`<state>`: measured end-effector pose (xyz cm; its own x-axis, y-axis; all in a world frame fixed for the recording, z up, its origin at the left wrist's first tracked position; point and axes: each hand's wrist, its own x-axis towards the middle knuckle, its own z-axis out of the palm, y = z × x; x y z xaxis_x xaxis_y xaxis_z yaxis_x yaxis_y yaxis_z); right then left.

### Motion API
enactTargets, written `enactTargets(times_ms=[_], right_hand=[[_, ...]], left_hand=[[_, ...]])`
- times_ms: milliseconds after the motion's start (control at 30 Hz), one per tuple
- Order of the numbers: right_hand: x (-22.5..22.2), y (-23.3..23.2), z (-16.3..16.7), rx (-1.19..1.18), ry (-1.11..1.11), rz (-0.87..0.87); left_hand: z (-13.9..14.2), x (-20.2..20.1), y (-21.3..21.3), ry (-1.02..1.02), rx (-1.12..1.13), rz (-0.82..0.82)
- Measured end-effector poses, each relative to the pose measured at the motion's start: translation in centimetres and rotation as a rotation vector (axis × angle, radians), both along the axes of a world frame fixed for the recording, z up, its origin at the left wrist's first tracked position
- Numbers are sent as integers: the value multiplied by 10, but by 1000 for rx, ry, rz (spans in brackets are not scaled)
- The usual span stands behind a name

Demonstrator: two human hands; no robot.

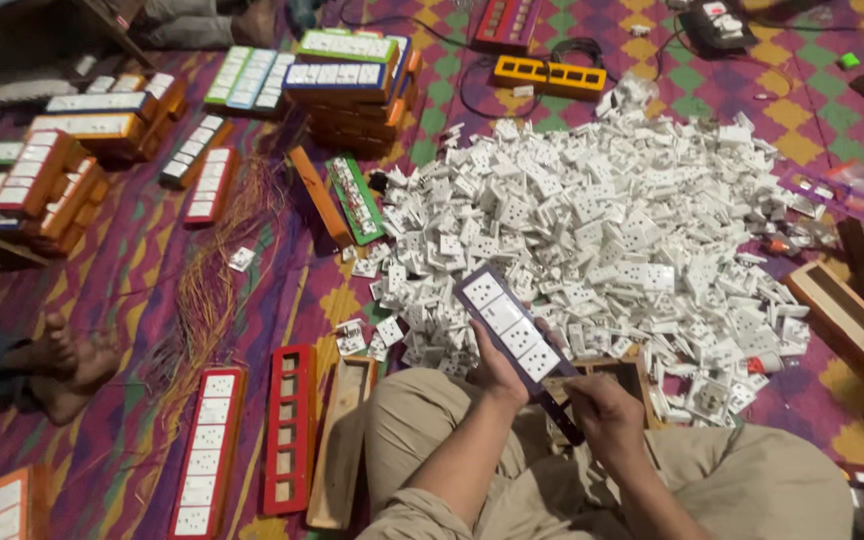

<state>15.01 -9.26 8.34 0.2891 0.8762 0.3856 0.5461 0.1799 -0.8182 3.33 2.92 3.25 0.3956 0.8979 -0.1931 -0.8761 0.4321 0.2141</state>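
Socket strip (508,327) held between both hands; left hand (497,368) beneath.

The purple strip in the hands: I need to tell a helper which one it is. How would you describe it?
Start at the big heap of white sockets. At its near edge, above the person's knees, both hands hold the purple strip tilted. Unlike the red and orange strips lying flat on the mat, it is lifted and holds four white sockets.

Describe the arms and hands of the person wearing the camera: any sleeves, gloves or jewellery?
Both forearms are bare, with no sleeves in view. The left hand and right hand wear no gloves, and no rings, watch or bands show. Khaki trousers cover the crossed legs below them.
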Motion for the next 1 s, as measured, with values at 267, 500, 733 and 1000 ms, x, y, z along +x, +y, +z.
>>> enactTargets(times_ms=[267, 500, 733, 1000], right_hand=[[-5, -3, 0, 93, -268, -5], [-28, 11, 14, 34, -353, -52], [-43, 32, 17, 18, -472, -64], [-48, 42, 28, -38, -762, -61]], left_hand=[[-7, -10, -1, 8, 48, 10], [8, -12, 1, -132, 86, -20], [5, -11, 3, 5, 144, -11], [-22, -3, 22, 147, 77, 111]])
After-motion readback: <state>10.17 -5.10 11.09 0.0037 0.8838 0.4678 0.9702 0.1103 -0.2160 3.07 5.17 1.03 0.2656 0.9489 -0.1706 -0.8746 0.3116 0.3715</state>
